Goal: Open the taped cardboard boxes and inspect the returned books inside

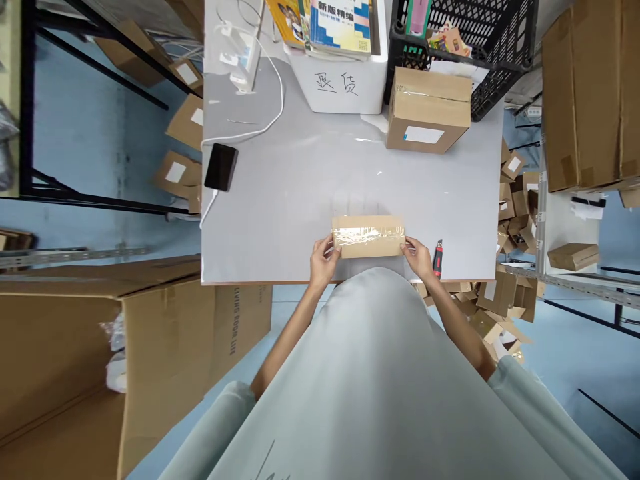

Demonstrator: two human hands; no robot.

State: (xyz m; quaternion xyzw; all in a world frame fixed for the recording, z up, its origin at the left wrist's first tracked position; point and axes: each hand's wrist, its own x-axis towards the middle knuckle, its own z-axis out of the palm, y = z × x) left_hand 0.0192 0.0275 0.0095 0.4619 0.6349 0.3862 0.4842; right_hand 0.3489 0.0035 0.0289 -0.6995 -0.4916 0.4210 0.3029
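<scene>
A small cardboard box [369,248] with shiny clear tape along its top is at the front of the grey table [300,180]. My left hand [324,259] grips its left end, thumb near the front corner. At the opposite end my right hand [418,256] holds the box between thumb and fingers. To the right of that hand lies a red and black utility knife [438,260], touched by neither hand. The underside of the box is hidden.
At the back stand a white bin [340,83] of books, a larger taped carton [430,110] and a black crate [505,40]. A phone [221,167] with a white cable lies left. A big open carton [170,360] stands left of me; boxes pile on the floor right.
</scene>
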